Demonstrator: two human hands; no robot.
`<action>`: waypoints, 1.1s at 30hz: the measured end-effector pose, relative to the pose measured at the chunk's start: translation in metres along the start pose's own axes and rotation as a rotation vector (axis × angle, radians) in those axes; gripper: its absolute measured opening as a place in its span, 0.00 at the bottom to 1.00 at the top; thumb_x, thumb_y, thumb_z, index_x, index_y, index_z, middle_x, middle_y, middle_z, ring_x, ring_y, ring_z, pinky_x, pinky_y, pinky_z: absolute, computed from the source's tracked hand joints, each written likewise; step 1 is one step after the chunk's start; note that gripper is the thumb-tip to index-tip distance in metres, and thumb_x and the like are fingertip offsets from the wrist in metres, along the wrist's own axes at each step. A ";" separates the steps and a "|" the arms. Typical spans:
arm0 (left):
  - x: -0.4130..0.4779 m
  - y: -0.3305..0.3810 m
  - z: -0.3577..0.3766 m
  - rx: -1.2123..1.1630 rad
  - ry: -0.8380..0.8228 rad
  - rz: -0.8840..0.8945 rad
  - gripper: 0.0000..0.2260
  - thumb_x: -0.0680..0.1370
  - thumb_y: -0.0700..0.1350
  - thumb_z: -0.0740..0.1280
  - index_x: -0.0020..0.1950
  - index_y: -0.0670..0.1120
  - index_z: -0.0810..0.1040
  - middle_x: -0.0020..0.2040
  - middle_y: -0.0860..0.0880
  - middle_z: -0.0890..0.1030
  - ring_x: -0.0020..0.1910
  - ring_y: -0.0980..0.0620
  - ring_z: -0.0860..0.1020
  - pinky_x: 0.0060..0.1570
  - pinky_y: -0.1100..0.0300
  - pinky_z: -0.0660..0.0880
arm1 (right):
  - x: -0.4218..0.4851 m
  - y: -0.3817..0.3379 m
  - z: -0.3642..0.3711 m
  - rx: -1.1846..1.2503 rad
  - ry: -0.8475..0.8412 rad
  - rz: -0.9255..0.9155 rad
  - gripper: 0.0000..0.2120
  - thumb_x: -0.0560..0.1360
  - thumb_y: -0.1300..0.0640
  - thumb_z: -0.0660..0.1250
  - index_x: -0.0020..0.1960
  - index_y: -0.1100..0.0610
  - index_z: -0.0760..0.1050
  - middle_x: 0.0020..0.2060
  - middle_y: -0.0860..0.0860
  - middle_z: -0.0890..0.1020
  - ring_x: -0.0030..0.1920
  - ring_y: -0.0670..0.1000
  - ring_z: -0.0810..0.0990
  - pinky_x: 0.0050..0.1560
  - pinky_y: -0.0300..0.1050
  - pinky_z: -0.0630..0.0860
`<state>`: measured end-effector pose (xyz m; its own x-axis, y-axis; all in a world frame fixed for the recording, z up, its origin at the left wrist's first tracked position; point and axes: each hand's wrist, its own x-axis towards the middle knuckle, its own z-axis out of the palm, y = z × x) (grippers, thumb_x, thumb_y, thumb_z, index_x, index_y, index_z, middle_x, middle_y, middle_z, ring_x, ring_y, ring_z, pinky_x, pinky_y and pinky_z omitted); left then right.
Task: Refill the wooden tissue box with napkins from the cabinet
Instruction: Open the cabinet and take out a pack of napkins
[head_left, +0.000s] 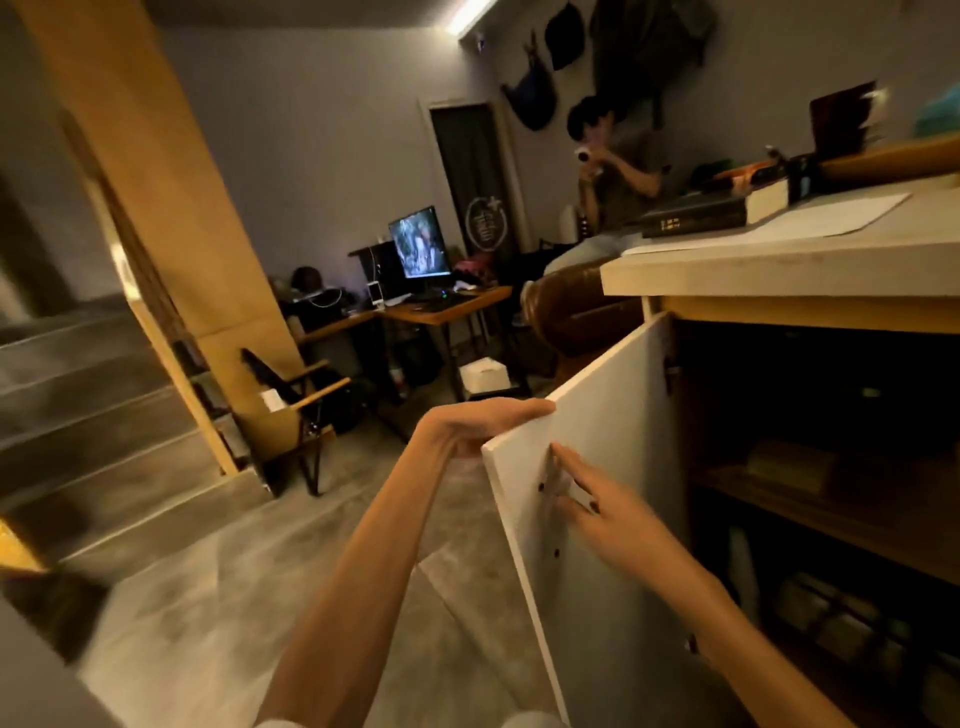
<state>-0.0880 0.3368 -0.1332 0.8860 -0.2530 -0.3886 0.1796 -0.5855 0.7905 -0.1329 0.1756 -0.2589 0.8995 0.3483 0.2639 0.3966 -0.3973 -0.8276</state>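
The white cabinet door (618, 415) stands swung open toward me, under a pale countertop (779, 270). My left hand (483, 423) grips the door's top outer corner from the outside. My right hand (597, 499) lies flat against the door's inner face with fingers spread, holding nothing. Behind the door the cabinet interior (831, 415) is dark, with a wooden shelf (852, 525) carrying a box-like shape and several packages lower down. I cannot make out napkins or the wooden tissue box for certain.
A thick black book (696, 215) and a sheet of paper (810, 218) lie on the countertop. A person (618, 166) sits beyond the counter. A wooden chair (296, 410), a desk with a lit monitor (420, 243) and steps (78, 395) occupy the room to the left.
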 end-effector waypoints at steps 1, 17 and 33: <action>0.005 0.005 -0.006 0.087 0.015 -0.009 0.15 0.82 0.55 0.58 0.59 0.48 0.77 0.51 0.49 0.84 0.49 0.49 0.83 0.52 0.56 0.80 | 0.002 0.005 -0.006 -0.068 0.018 0.001 0.25 0.81 0.52 0.61 0.76 0.41 0.59 0.73 0.43 0.67 0.71 0.46 0.67 0.67 0.38 0.63; 0.215 0.073 0.095 1.130 1.096 0.244 0.25 0.77 0.57 0.63 0.63 0.39 0.71 0.56 0.40 0.77 0.53 0.40 0.74 0.56 0.48 0.69 | -0.013 0.094 -0.191 -1.008 0.251 0.359 0.30 0.80 0.43 0.59 0.78 0.46 0.53 0.72 0.51 0.69 0.68 0.57 0.72 0.58 0.54 0.76; 0.252 0.035 0.072 1.268 1.412 0.484 0.22 0.76 0.63 0.62 0.51 0.43 0.70 0.44 0.47 0.72 0.42 0.48 0.71 0.49 0.55 0.70 | 0.050 0.225 -0.168 -1.099 0.059 0.575 0.41 0.77 0.34 0.56 0.80 0.53 0.45 0.80 0.52 0.48 0.79 0.53 0.43 0.77 0.55 0.42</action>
<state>0.1106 0.1971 -0.2379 0.5245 -0.2170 0.8233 0.0669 -0.9535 -0.2940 0.0318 -0.0391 -0.3488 0.9892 -0.1392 0.0459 -0.1401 -0.9900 0.0158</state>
